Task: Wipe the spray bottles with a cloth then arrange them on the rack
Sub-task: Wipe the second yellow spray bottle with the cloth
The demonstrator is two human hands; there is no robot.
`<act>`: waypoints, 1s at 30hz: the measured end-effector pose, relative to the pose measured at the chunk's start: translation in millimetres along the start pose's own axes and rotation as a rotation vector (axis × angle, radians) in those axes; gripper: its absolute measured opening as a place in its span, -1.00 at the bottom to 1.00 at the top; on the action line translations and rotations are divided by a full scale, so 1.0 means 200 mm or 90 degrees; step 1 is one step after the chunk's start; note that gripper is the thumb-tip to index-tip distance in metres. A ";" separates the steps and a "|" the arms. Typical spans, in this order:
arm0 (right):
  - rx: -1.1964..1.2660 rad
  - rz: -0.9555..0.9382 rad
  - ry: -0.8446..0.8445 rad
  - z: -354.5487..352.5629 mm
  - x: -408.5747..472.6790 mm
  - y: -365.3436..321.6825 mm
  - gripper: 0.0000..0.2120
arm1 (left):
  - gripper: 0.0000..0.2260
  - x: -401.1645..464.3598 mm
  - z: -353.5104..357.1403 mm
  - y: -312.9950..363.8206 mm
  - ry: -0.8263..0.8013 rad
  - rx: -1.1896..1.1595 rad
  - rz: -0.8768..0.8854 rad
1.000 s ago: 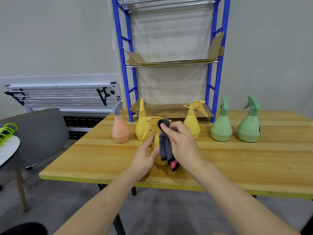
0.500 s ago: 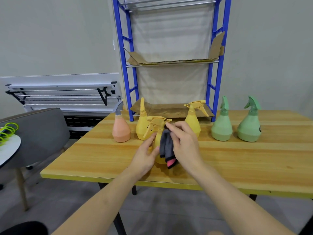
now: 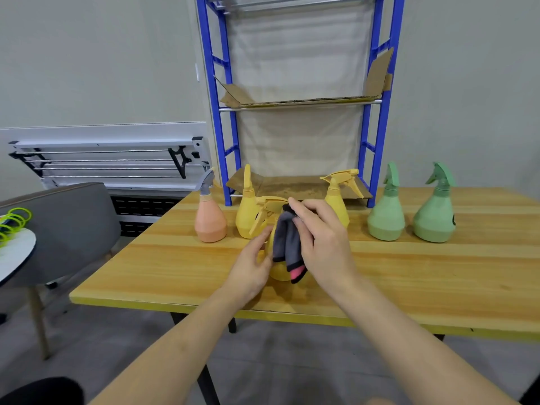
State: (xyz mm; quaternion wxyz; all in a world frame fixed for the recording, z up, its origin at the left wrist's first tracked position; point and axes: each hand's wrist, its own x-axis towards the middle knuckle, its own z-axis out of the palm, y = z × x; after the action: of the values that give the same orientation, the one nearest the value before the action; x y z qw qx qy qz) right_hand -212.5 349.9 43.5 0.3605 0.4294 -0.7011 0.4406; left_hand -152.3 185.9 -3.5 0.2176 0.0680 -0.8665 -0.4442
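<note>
A yellow spray bottle (image 3: 277,271) stands near the front of the wooden table (image 3: 409,273). My left hand (image 3: 251,270) grips its body from the left side. My right hand (image 3: 324,244) holds a grey cloth with a pink edge (image 3: 287,244) against the bottle's neck and upper body, just below the trigger head. Behind stand an orange bottle (image 3: 209,219), two more yellow bottles (image 3: 248,213) (image 3: 339,197) and two green bottles (image 3: 386,213) (image 3: 435,214). The blue rack (image 3: 217,112) rises at the table's back edge, with cardboard-lined shelves.
A grey chair (image 3: 67,226) and a round white table with green rings (image 3: 14,247) are at the left. A folded metal frame (image 3: 117,162) leans on the wall behind. The rack's bottom shelf (image 3: 292,187) holds only cardboard.
My right hand has slid the cloth from the bottle's trigger head down onto its neck and body. My left hand has kept its grip on the bottle.
</note>
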 end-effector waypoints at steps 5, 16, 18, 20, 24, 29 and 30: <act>-0.031 -0.068 0.007 -0.01 -0.01 0.01 -0.66 | -0.46 0.00 0.00 -0.01 -0.003 -0.010 -0.013; -0.051 0.019 -0.204 0.01 -0.05 0.08 -0.67 | -0.42 0.01 0.01 0.00 -0.003 -0.017 -0.015; -0.087 0.006 -0.208 -0.01 -0.06 0.08 -0.68 | -0.42 0.00 0.01 0.00 0.002 -0.021 -0.010; -0.102 -0.012 -0.195 -0.02 -0.09 0.11 -0.69 | -0.42 -0.01 0.01 0.01 0.000 -0.026 -0.006; -0.036 0.078 -0.161 -0.02 -0.14 0.12 -0.71 | -0.43 -0.02 0.00 0.04 -0.002 -0.029 -0.001; 0.046 0.247 -0.045 -0.01 -0.06 0.08 -0.69 | -0.44 -0.02 0.01 0.04 0.007 -0.030 0.009; 0.054 0.253 -0.058 0.01 -0.05 0.08 -0.69 | -0.45 -0.02 0.01 0.03 0.011 -0.030 0.008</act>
State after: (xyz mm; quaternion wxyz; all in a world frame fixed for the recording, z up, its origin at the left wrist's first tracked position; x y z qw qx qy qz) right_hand -222.9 355.1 29.9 0.2159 0.3172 -0.7682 0.5125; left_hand -149.6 192.5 -0.9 0.2298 0.0611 -0.8542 -0.4623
